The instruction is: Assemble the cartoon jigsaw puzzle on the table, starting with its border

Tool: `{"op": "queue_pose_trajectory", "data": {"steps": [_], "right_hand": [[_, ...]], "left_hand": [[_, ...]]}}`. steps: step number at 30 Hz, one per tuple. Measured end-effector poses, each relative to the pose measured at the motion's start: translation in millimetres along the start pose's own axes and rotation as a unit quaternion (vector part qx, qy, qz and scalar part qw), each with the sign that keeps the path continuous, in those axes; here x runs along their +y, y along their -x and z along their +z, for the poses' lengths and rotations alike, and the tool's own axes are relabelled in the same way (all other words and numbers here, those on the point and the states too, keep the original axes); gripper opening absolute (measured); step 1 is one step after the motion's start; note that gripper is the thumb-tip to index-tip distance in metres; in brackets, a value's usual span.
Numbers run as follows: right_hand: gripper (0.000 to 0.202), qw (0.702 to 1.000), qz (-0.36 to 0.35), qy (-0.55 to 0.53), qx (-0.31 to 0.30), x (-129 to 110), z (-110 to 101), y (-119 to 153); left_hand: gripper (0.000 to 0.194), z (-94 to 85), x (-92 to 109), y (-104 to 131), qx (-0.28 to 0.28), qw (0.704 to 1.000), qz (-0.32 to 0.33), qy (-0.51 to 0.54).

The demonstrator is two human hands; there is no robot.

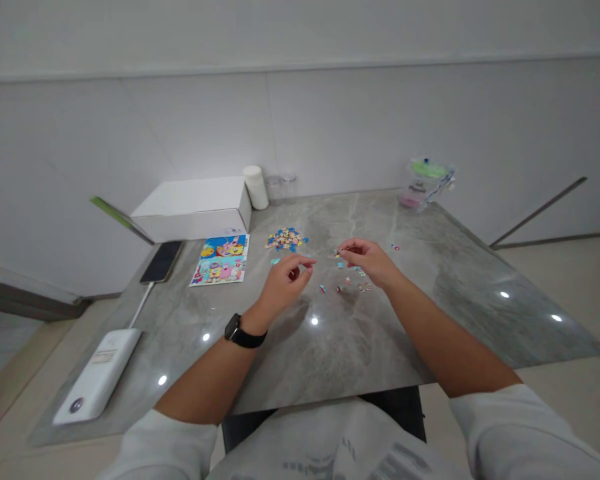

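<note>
My left hand [284,280], with a dark watch on its wrist, hovers over the table with thumb and forefinger slightly apart and nothing visible between them. The fingertips of my right hand [366,260] are pinched on a small jigsaw puzzle piece [337,254], partly hidden by the fingers. Below and between the hands lie several loose puzzle pieces [347,281], some light blue, some with red. A heap of mixed puzzle pieces [286,239] sits beyond my left hand. To its left is the printed cartoon picture sheet [221,260], lying flat.
A white box [193,207] and a white bottle [256,188] stand by the wall, beside clear glasses [283,190]. A phone [161,262] is cabled to a white power bank [99,377]. At the back right is a plastic bag [426,185]. One stray piece [395,247] lies right of my right hand.
</note>
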State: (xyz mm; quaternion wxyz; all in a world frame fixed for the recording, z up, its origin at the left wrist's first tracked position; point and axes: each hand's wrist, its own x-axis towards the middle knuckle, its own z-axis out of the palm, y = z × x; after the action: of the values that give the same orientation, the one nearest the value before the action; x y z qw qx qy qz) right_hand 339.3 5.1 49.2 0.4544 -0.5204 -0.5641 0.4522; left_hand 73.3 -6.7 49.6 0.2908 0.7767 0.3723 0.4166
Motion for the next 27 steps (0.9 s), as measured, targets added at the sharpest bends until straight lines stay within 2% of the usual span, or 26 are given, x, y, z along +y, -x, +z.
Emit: {"op": "queue_pose_trajectory", "data": {"steps": [3, 5, 8, 11, 14, 21, 25, 27], "right_hand": [[0.045, 1.000, -0.012, 0.000, -0.013, -8, 30, -10], [0.045, 0.999, -0.007, -0.017, -0.034, -9, 51, -14], [0.047, 0.997, 0.008, -0.062, -0.054, -3, 80, -14], [0.049, 0.994, 0.021, -0.085, -0.071, 9, 99, -5], [0.047, 0.992, 0.028, -0.091, -0.088, 19, 106, 4], [0.044, 0.993, 0.015, -0.094, -0.073, 32, 110, 8], [0.042, 0.995, -0.018, -0.060, -0.077, 41, 115, 8], [0.037, 0.996, -0.053, -0.036, -0.058, 43, 116, 10]], "left_hand": [[0.023, -21.1, -5, 4, 0.042, 0.999, -0.032, 0.007], [0.023, -27.2, -15, 11, 0.066, 0.996, -0.050, 0.010], [0.024, -25.6, -32, 26, 0.092, 0.993, -0.071, 0.021], [0.028, -20.0, -42, 36, 0.085, 0.991, -0.091, 0.045], [0.030, -17.2, -42, 39, 0.078, 0.988, -0.111, 0.071], [0.026, -16.0, -41, 37, 0.058, 0.984, -0.150, 0.076], [0.026, -13.1, -42, 37, 0.048, 0.980, -0.174, 0.086], [0.027, -12.4, -43, 37, 0.051, 0.977, -0.184, 0.092]]}}
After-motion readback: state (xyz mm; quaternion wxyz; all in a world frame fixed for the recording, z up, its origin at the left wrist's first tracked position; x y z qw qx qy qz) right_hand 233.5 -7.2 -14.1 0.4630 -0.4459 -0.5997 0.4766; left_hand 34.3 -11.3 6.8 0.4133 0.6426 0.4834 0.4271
